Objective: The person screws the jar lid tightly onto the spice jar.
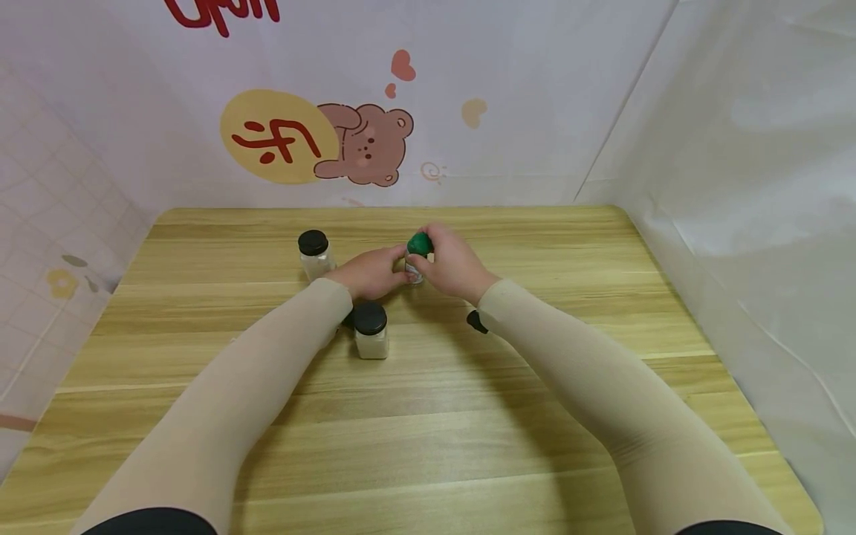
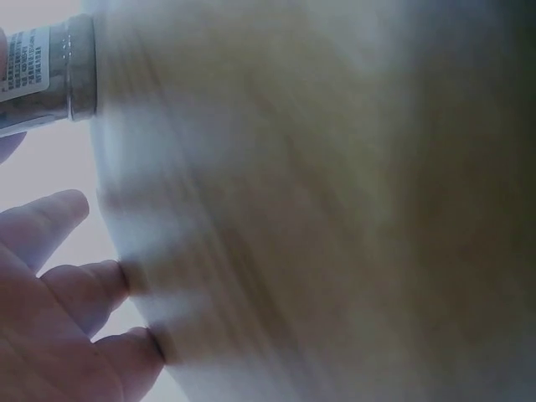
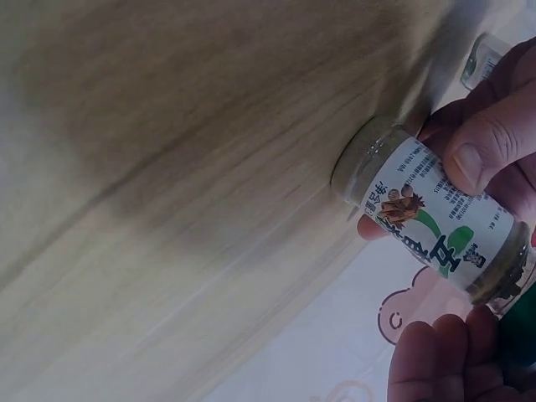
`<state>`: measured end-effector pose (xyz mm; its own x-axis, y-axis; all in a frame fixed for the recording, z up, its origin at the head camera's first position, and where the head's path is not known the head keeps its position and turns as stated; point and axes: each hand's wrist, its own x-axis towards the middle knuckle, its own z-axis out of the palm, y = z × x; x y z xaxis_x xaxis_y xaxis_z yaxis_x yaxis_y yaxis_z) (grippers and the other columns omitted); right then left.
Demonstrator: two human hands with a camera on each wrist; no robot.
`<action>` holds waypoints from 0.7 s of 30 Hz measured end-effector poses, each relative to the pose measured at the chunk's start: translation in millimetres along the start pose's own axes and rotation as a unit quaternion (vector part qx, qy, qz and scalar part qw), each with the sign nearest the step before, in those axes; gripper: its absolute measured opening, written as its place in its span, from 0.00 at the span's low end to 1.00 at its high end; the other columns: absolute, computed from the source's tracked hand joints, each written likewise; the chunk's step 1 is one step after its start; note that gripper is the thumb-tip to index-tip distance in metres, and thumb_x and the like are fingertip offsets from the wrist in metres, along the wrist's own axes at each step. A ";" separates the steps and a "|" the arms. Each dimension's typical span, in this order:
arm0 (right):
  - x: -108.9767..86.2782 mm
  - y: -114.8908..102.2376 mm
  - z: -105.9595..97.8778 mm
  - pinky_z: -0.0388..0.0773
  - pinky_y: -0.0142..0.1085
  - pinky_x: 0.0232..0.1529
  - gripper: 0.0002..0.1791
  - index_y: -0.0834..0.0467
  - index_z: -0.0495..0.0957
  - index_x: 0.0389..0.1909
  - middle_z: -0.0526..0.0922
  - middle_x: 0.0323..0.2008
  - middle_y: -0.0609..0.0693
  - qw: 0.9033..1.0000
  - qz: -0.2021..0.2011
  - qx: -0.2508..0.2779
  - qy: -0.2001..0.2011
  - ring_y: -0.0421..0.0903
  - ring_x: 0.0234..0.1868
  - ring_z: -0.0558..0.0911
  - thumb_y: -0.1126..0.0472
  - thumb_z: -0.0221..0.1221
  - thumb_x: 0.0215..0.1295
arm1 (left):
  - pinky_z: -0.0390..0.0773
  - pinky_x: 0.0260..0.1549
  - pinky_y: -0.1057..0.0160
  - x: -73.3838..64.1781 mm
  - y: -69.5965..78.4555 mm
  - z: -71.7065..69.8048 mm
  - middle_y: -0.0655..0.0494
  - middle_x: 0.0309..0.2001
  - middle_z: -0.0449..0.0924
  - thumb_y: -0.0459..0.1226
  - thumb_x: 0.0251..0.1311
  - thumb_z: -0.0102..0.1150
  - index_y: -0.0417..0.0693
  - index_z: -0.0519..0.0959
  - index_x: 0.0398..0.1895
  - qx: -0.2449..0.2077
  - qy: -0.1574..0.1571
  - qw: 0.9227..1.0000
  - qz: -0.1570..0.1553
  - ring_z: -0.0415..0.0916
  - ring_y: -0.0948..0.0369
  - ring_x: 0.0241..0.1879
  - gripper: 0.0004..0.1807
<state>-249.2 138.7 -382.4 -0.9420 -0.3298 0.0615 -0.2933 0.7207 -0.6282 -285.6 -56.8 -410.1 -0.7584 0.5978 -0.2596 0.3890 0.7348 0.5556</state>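
A small glass spice jar (image 3: 440, 209) with a printed white label stands upright near the back of the table. My left hand (image 1: 376, 273) grips its body between thumb and fingers. The jar's green cap (image 1: 420, 244) sits at the top, and my right hand (image 1: 458, 266) pinches it from the right side. Between cap and label, the right wrist view shows a clear neck section. In the left wrist view, the jar's lower end (image 2: 81, 67) is visible at the upper left, with several fingers (image 2: 84, 289) of my left hand spread below it.
A black-lidded square jar (image 1: 371, 332) stands beside my left forearm, and another black-lidded jar (image 1: 316, 254) is farther back on the left. A small black object (image 1: 477, 321) lies by my right cuff, partly covered by it. A printed wall sheet (image 1: 521, 104) rises behind the wooden table (image 1: 428, 446).
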 end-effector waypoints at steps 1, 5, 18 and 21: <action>0.0 -0.3 0.2 0.80 0.47 0.61 0.19 0.63 0.73 0.57 0.78 0.49 0.55 1.000 0.000 -0.001 -0.001 0.55 0.56 0.81 0.54 0.62 0.77 | 0.63 0.78 0.42 0.0 -0.1 0.1 0.50 0.80 0.65 0.58 0.76 0.54 0.68 0.58 0.83 0.000 0.000 1.000 0.001 0.63 0.47 0.79 0.36; -0.6 -2.8 0.2 0.80 0.47 0.59 0.19 0.64 0.74 0.57 0.77 0.50 0.56 1.000 -0.001 -0.016 -0.003 0.56 0.55 0.79 0.55 0.62 0.77 | 0.63 0.78 0.43 0.5 -0.6 1.2 0.50 0.80 0.65 0.57 0.77 0.55 0.68 0.58 0.83 0.002 0.004 1.000 0.003 0.63 0.47 0.79 0.36; 1.4 -5.6 1.0 0.80 0.45 0.57 0.20 0.64 0.76 0.58 0.77 0.53 0.58 0.999 0.014 -0.049 -0.017 0.51 0.51 0.77 0.54 0.62 0.77 | 0.63 0.77 0.42 1.3 -2.1 2.0 0.46 0.79 0.66 0.54 0.78 0.53 0.65 0.56 0.84 0.010 0.004 1.000 0.002 0.64 0.46 0.78 0.36; 2.0 -5.5 1.3 0.80 0.46 0.59 0.20 0.64 0.76 0.59 0.77 0.55 0.58 0.998 0.019 -0.047 -0.020 0.53 0.54 0.79 0.54 0.62 0.77 | 0.63 0.77 0.42 1.4 -2.7 1.9 0.46 0.79 0.66 0.54 0.79 0.53 0.65 0.57 0.84 0.011 0.005 1.000 0.001 0.65 0.46 0.78 0.35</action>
<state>-249.3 133.2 -379.8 -0.9461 -0.3237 0.0058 -0.2727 0.7872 -0.5531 -286.8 -57.4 -413.5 -0.7629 0.5956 -0.2516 0.4007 0.7409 0.5391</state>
